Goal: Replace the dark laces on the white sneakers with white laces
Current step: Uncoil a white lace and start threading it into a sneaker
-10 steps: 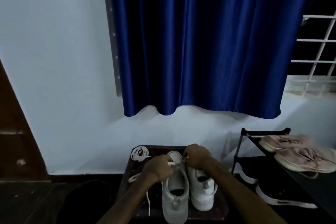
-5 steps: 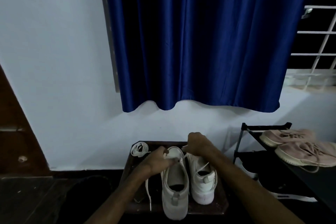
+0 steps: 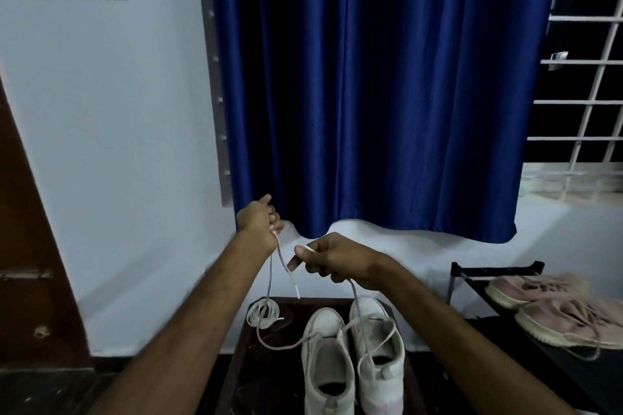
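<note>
Two white sneakers stand side by side on a dark stand, toes pointing to the wall. That is one pair, and both have their tops open.

Two hands are up in the air above the back of the stand. The left hand is the higher one, over the stand's left back corner. Its fingers are curled in and pinch a white lace against the thumb. The lace hangs down from that hand toward the stand, and one end dangles free. The right hand is lower, over the middle of the stand. Its fingers are curled round the lace like a fist, and one small tip pokes out on top. From under this hand the lace drops down and loops loosely across both sneakers. I cannot tell if the hands hold one long lace or two.

One small bundle of white lace lies on the stand's left back corner.

Right of the stand is one black rack with two pink shoes on top. One blue curtain hangs high behind the stand. One brown door is to the left of the stand.
</note>
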A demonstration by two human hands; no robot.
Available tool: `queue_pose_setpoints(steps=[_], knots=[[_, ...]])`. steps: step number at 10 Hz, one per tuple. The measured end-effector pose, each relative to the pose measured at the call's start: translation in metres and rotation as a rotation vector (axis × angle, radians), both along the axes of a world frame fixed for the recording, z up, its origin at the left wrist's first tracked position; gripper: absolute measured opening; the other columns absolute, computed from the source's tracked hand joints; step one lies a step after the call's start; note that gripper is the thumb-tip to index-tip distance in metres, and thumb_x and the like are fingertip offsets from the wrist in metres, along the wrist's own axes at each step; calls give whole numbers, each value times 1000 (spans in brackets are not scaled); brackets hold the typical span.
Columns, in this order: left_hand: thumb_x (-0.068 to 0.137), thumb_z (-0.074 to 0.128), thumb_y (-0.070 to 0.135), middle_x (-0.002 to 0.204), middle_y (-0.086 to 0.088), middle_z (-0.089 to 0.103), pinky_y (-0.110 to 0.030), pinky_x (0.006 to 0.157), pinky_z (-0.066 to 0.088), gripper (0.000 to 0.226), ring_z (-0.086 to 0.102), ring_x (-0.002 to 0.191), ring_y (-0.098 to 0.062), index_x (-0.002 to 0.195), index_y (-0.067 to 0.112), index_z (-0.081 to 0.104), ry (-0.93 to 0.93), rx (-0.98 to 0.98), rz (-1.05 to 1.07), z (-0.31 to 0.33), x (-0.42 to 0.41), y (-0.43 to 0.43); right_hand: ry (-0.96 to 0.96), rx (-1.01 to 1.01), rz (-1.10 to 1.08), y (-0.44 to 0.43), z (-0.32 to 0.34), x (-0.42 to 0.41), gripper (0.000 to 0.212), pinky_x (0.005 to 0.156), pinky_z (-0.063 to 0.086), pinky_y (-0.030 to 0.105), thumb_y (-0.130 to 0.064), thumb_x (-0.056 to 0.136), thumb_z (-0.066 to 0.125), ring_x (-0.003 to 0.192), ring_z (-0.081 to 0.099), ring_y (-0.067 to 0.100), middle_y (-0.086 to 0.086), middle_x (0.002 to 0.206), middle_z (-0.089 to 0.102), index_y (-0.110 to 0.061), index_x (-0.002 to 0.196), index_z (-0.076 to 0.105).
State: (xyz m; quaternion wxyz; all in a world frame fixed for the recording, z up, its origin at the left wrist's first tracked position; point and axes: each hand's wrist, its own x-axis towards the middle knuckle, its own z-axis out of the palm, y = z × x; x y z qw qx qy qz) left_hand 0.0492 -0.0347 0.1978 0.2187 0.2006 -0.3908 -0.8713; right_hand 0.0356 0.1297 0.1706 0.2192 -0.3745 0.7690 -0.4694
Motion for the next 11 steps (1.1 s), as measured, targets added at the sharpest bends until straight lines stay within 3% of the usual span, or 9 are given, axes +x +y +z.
queue_pose_setpoints(steps=[2,4,5,6,7,8,9,10,11], knots=[[98,23,-3,63,-2,33,-16,29,19,45,23,46,-8,135,1,49,5,101,53,-8,1,-2,131,196,7,-9,-2,4,39,53,32,22,-45,90,64,65,42,9,-7,76,54,-17,116,67],[100,27,-1,73,-6,53,-15,33,22,43,23,50,-9,140,-1,45,28,176,84,-7,9,4,122,191,17,-21,-15,7,39,53,34,20,-47,89,63,65,42,9,-9,75,56,-18,113,70],[100,27,-1,113,0,66,-16,36,19,43,20,51,-8,139,0,46,59,244,101,-7,11,4,54,107,-58,-27,-18,9,37,52,32,21,-46,88,65,63,40,10,-6,74,54,-18,113,69],[100,29,-1,120,-5,65,-16,33,18,42,19,50,-8,138,-1,46,48,236,116,-10,11,3,12,39,-36,-29,-20,11,22,48,26,19,-38,91,64,57,34,8,-12,61,49,-20,94,74],[99,38,0,66,-3,48,-17,31,20,33,24,44,-9,128,-2,54,-28,91,135,-20,7,-9,70,80,-42,-22,-10,9,23,48,29,18,-35,94,60,59,38,7,-11,65,51,-17,92,74],[99,45,13,73,-9,56,-25,48,45,26,51,59,-22,115,3,63,-314,-705,105,-34,13,-31,192,118,-86,-9,12,0,25,53,43,12,-23,97,56,67,53,5,0,85,67,-4,99,71],[99,45,32,119,-13,56,-40,87,47,30,55,109,-31,117,12,58,-786,-1892,58,-39,28,-37,274,121,-127,-2,32,-9,21,68,51,25,-19,95,59,69,62,11,11,83,72,-2,93,71],[102,41,24,116,-10,58,-42,92,48,27,57,106,-27,114,16,63,-261,-1785,-84,-23,29,-19,363,148,-128,-5,47,-11,14,62,49,22,-20,90,66,62,60,7,4,73,73,-7,90,71],[102,39,17,100,-10,70,-49,91,51,27,65,93,-29,103,14,66,53,-1423,-363,-4,29,2,356,49,-179,-7,61,-12,6,58,46,16,-17,87,70,58,61,2,1,68,69,-13,85,66]])
